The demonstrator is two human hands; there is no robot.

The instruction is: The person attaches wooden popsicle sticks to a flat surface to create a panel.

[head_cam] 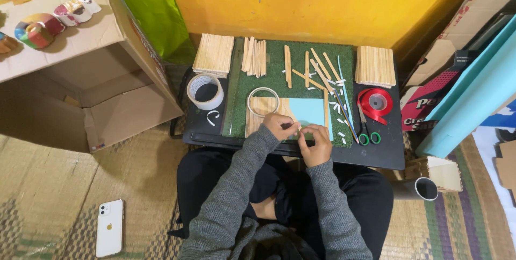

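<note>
My left hand (279, 127) and my right hand (317, 144) meet over the near edge of a small black table (384, 155), fingertips pinched together on a small pale strip that is too small to make out. Just beyond them lies a panel of wooden sticks (263, 116) partly covered by a light blue sheet (309, 110), with a thin tape ring (263, 101) resting on it. Loose wooden sticks (312, 72) lie on a green turf mat (274, 74) behind.
Stacks of sticks (214, 54) (375, 65) sit at the table's back corners. A white tape roll (205, 91), a red ribbon roll (375, 103) and green-handled scissors (368, 134) lie nearby. An open cardboard box (107, 104) stands left, a white phone (109, 228) on the woven mat.
</note>
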